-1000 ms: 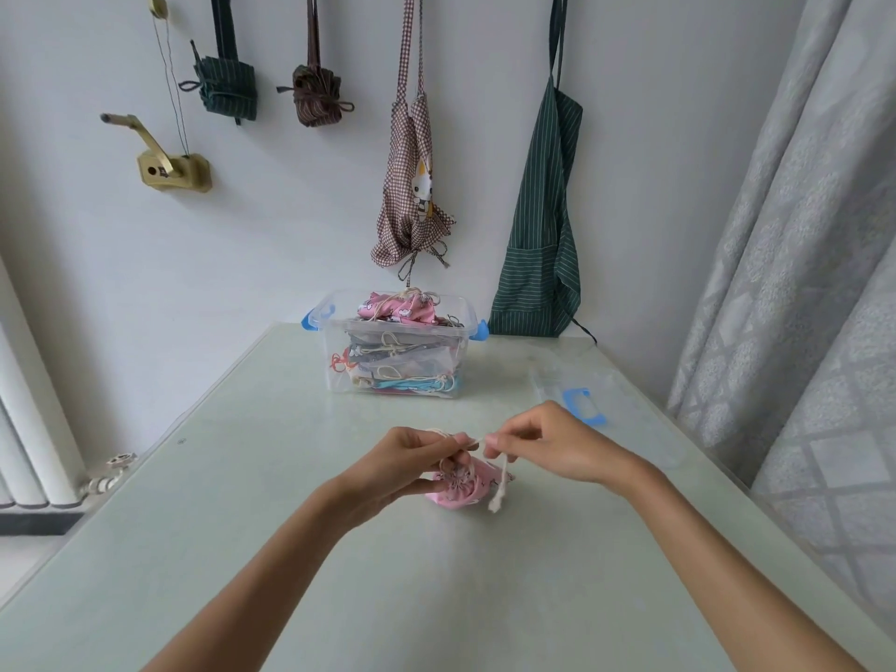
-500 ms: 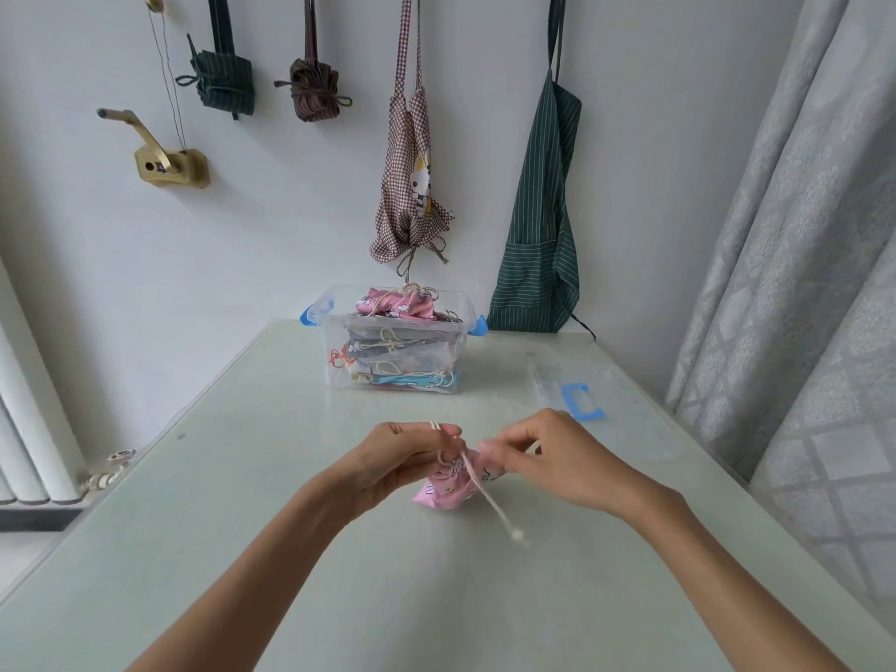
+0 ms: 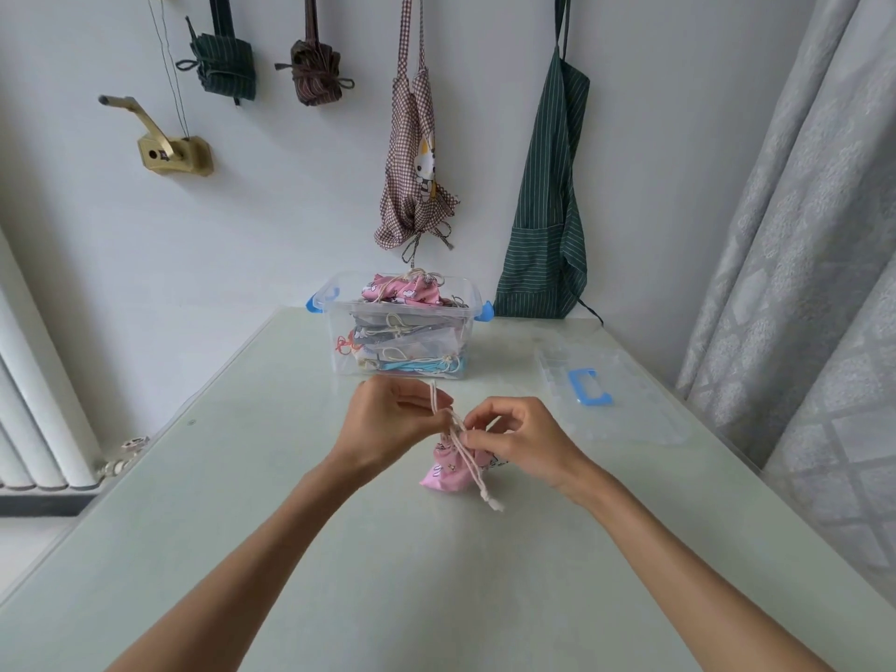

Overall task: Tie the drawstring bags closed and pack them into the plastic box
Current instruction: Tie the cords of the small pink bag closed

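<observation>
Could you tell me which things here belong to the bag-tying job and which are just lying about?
Part of the job:
- pink bag, with its cord pinched by the left hand and right hand
- plastic box holding packed bags
- box lid on the table

Just lying about:
- checked apron
- green apron
- two bundles
- brass bracket
- curtain

Bare table (image 3: 291, 550) lies open around my hands from 3 through 6 to 9 o'clock. At 12 the plastic box (image 3: 397, 327) blocks the way; at 2 the lid (image 3: 625, 409) lies flat.
</observation>
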`<state>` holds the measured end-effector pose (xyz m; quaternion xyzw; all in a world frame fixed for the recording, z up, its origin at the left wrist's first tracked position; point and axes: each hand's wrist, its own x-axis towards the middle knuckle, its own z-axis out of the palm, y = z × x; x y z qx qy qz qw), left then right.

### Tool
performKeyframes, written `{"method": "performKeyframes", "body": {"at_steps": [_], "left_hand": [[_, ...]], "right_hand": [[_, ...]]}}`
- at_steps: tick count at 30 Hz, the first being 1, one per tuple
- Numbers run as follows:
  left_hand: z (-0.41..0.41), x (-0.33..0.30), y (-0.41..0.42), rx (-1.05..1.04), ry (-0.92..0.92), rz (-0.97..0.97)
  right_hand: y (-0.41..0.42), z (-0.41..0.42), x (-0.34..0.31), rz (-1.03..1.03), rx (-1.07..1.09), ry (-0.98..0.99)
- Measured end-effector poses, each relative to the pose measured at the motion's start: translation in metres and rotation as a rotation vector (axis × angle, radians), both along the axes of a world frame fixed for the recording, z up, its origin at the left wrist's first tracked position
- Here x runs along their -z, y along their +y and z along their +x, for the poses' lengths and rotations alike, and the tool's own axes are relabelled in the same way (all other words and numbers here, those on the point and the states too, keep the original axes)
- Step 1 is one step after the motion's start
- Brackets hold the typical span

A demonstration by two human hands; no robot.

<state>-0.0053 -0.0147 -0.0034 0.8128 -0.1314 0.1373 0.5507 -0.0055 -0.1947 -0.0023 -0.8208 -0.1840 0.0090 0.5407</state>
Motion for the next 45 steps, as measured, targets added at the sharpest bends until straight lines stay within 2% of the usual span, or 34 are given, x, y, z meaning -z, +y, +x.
{"method": "performKeyframes", "body": {"at_steps": [4, 9, 12, 14, 18, 22, 24, 26, 28, 30, 33, 37, 40, 43, 45], "left_hand": [[-0.001, 0.009, -0.003, -0.133, -0.111, 0.122], [-0.005, 0.01, -0.008, -0.24, -0.207, 0.195], [-0.003, 0.008, -0.008, -0.259, -0.226, 0.222], [0.0, 0.009, -0.006, -0.253, -0.211, 0.205], [0.005, 0.015, -0.003, -0.076, -0.091, 0.009], [-0.002, 0.015, -0.01, 0.06, 0.006, -0.241], [-0.004, 0.013, -0.014, 0.044, 0.08, -0.348], [-0.006, 0.011, -0.017, 0.009, 0.156, -0.444], [-0.005, 0.009, -0.016, -0.054, 0.215, -0.532], [-0.004, 0.008, -0.014, -0.105, 0.235, -0.567], [-0.004, 0.011, -0.007, -0.168, 0.241, -0.587], [-0.005, 0.02, -0.002, -0.212, 0.255, -0.582], [-0.004, 0.02, -0.004, -0.167, 0.276, -0.632], [0.0, 0.012, -0.006, -0.03, 0.355, -0.806], [0.003, 0.008, -0.006, 0.05, 0.407, -0.965]], "right_hand": [[0.003, -0.002, 0.009, 0.053, 0.056, -0.041], [0.003, 0.001, 0.013, 0.189, 0.042, 0.289], [0.005, 0.003, 0.018, 0.221, -0.015, 0.286], [0.007, 0.003, 0.018, 0.269, 0.036, 0.253], [0.01, 0.005, 0.015, 0.359, 0.241, 0.191], [0.011, 0.007, 0.002, 0.688, 0.079, 0.445], [0.009, 0.009, -0.002, 0.743, 0.013, 0.479], [0.007, 0.011, -0.005, 0.62, 0.037, 0.405], [0.005, 0.015, -0.011, 0.346, 0.147, 0.238], [-0.003, 0.019, -0.018, 0.179, 0.259, 0.099], [-0.023, 0.025, -0.024, 0.103, 0.345, 0.014], [-0.039, 0.021, -0.005, -0.02, 0.389, 0.055], [-0.035, 0.018, 0.007, 0.018, 0.411, 0.071], [-0.031, 0.021, 0.001, 0.105, 0.395, 0.071], [-0.031, 0.022, -0.002, 0.065, 0.376, 0.044]]}}
